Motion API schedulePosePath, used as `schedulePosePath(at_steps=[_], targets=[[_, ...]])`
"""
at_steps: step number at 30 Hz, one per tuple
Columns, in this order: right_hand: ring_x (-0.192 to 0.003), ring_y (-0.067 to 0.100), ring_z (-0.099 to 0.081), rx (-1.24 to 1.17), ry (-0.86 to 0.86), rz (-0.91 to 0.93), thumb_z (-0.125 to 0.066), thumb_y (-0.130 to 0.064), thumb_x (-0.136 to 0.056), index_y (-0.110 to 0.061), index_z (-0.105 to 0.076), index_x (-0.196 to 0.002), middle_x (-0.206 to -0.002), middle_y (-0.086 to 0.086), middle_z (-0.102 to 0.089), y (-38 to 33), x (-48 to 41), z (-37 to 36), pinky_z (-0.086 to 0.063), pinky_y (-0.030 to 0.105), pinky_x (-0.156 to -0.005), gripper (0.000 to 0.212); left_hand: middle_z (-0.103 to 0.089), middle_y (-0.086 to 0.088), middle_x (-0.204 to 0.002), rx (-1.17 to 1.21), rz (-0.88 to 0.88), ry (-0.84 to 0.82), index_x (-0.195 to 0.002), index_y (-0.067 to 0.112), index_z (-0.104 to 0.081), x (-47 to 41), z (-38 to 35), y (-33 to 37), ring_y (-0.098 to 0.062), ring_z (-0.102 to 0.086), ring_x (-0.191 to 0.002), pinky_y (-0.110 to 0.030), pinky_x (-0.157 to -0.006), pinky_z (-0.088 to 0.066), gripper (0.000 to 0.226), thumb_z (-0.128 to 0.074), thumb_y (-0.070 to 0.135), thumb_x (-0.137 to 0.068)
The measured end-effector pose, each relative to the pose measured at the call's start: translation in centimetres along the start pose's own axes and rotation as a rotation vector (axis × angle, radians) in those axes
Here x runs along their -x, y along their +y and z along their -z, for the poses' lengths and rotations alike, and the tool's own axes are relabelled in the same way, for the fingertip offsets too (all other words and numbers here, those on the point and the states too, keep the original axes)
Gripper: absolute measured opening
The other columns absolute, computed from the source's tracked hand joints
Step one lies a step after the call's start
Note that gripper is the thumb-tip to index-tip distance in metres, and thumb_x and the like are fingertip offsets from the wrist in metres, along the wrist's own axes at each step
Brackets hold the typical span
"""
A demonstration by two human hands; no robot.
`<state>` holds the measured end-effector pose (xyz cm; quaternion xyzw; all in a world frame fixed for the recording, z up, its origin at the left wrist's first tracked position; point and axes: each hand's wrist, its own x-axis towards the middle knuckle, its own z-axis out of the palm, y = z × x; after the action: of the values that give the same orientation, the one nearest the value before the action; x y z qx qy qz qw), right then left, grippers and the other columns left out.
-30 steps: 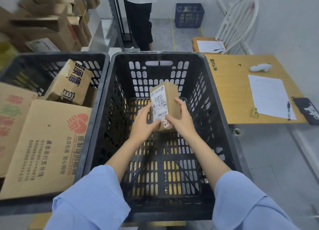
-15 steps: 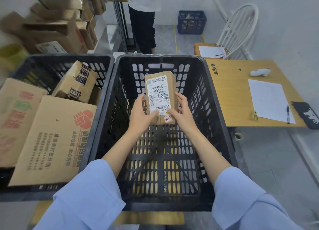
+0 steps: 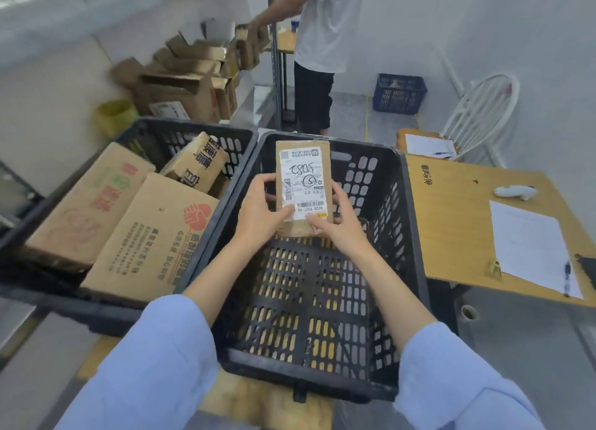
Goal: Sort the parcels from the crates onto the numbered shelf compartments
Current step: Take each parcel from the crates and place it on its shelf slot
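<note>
On the left, a black crate (image 3: 193,125) packed with big cardboard boxes (image 3: 151,236) runs out of the frame on its left side. Next comes the left hand (image 3: 258,213), its fingers (image 3: 265,179) curled round the left edge of the small brown parcel (image 3: 303,184) and its thumb pressed on the label's lower corner. The parcel stands upright above the middle crate (image 3: 409,223), with the label facing the camera and the handwritten digits upside down. The right hand (image 3: 343,226) grips the other edge, thumb on the lower front and fingers mostly hidden behind the cardboard. The parcel's lower corners vanish behind both hands. Farther right, a wooden surface (image 3: 458,223) carries a paper sheet (image 3: 529,246), its writing too blurred to read.
</note>
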<state>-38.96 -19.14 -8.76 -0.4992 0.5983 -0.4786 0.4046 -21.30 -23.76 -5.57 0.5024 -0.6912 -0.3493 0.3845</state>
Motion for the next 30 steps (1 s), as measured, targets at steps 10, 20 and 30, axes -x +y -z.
schedulePosePath(at_steps=[10, 20, 30], targets=[[-0.124, 0.014, -0.053, -0.103, -0.163, 0.154, -0.08, -0.035, -0.081, -0.035, -0.038, -0.129, -0.144, -0.003, -0.05, -4.2, 1.4, 1.5, -0.051, 0.039, -0.1, 0.064, -0.044, 0.02, -0.131, 0.054, -0.096, 0.195, -0.139, 0.026, -0.034, 3.3, 3.9, 4.7, 0.014, -0.043, -0.12, -0.001, -0.092, -0.037, 0.079, -0.081, 0.01, -0.078], [-0.115, 0.01, -0.06, -0.121, -0.478, 0.331, -0.082, -0.045, -0.072, -0.039, -0.05, -0.121, -0.134, -0.009, -0.058, -8.4, 4.3, -4.2, -0.055, 0.034, -0.091, 0.059, -0.039, -0.002, -0.148, -0.12, 0.073, 0.581, -0.146, 0.019, -0.033, 11.4, 11.9, 6.5, -0.016, -0.045, -0.13, -0.037, -0.106, -0.045, 0.089, -0.085, 0.013, -0.074], [-0.116, 0.004, -0.058, -0.141, -0.654, 0.41, -0.087, -0.029, -0.073, -0.025, -0.062, -0.123, -0.128, -0.006, -0.06, -12.6, 8.3, -14.4, -0.049, 0.019, -0.093, 0.056, -0.051, 0.01, -0.122, -0.203, 0.195, 0.873, -0.132, 0.026, -0.043, 24.4, 20.7, 5.3, -0.011, -0.055, -0.113, -0.016, -0.089, -0.049, 0.069, -0.083, 0.02, -0.077]])
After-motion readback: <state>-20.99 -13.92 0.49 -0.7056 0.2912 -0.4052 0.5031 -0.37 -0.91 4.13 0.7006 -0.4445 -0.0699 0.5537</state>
